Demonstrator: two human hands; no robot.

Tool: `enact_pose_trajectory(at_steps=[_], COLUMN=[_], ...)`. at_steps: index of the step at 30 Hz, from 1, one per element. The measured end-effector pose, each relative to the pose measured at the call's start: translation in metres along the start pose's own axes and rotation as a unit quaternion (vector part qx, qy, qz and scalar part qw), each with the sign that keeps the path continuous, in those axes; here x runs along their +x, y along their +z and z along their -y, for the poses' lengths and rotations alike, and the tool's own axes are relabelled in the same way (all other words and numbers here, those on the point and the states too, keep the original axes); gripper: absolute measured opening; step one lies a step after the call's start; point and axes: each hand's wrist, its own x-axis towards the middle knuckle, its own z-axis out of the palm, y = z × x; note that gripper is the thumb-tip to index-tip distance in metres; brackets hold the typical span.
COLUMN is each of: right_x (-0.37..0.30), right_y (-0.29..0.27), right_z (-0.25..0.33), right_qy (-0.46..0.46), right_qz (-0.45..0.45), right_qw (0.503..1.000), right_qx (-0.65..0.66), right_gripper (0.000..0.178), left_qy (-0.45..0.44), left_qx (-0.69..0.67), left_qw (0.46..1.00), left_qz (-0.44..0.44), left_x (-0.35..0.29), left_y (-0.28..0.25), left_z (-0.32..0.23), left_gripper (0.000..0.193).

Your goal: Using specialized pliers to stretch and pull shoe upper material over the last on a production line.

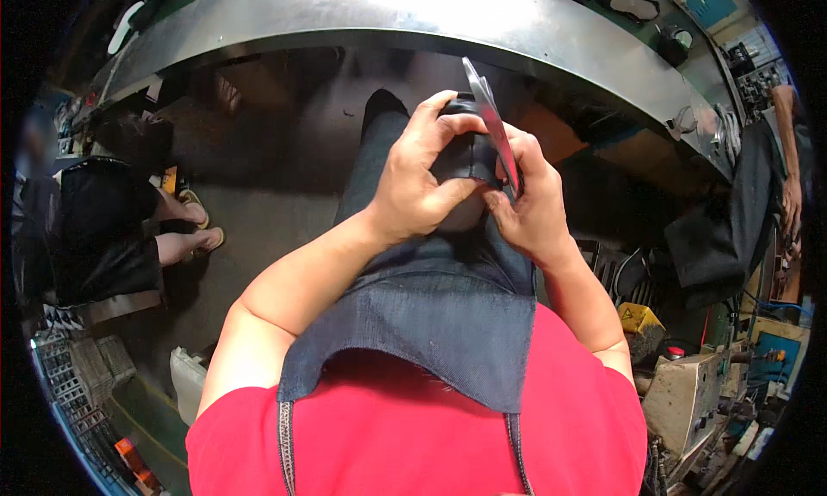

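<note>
In front of my chest my left hand (413,177) is closed around a black, curved, smooth piece (465,158), perhaps a shoe part; its exact kind I cannot tell. The thumb lies at its lower edge, with the fingers bent over the top. My right hand (536,199) grips a pair of metal scissors (489,108), their blades slanting up and away, close beside the piece. Red reflects off the lower blade. My right thumb and fingertips come near the black piece's right edge. The scissors' handles are mostly hidden in my palm.
A curved metal bench (362,9) spans the far side, with dark shoes (633,3) at its right. A dark blue apron (422,324) covers my lap. Another person sits at left; another person's arm (786,151) shows at right. A machine with a red button (676,352) stands lower right.
</note>
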Motion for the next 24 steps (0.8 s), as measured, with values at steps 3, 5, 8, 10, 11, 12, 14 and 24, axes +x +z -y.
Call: enact_pose_trajectory(at_steps=[3, 5, 8, 10, 11, 12, 14, 24], right_x=[0.003, 0.009, -0.008, -0.028, -0.037, -0.043, -0.054, -0.046], right_y=[-0.001, -0.010, -0.020, -0.028, -0.030, -0.030, -0.028, -0.033], right_z=[-0.014, -0.015, -0.014, -0.008, -0.004, 0.005, 0.013, 0.012], right_qy=[0.126, 0.200, 0.133, 0.130, 0.129, 0.176, 0.243, 0.325], right_qz=[0.015, 0.036, -0.005, 0.010, 0.022, 0.034, 0.056, 0.141], right_qw=[0.992, 0.979, 0.989, 0.990, 0.990, 0.979, 0.954, 0.912], right_qx=[-0.021, 0.001, 0.064, 0.061, 0.059, 0.099, 0.166, 0.206], right_gripper=[0.045, 0.046, 0.043, 0.041, 0.041, 0.040, 0.038, 0.042], left_qy=[0.051, 0.066, 0.019, 0.013, 0.009, 0.003, -0.001, 0.001], left_qx=[0.125, 0.128, 0.077, 0.083, 0.086, 0.096, 0.091, 0.111], left_qw=[0.991, 0.988, 0.983, 0.984, 0.984, 0.986, 0.987, 0.989], left_qz=[0.015, 0.062, 0.168, 0.158, 0.154, 0.139, 0.131, 0.098], left_x=[0.017, 0.026, 0.031, 0.032, 0.033, 0.034, 0.036, 0.042], left_y=[-0.004, -0.014, -0.023, -0.027, -0.029, -0.030, -0.029, -0.019], left_z=[0.021, 0.027, 0.031, 0.034, 0.036, 0.039, 0.042, 0.052], left_gripper=[0.047, 0.051, 0.063, 0.059, 0.058, 0.056, 0.055, 0.052])
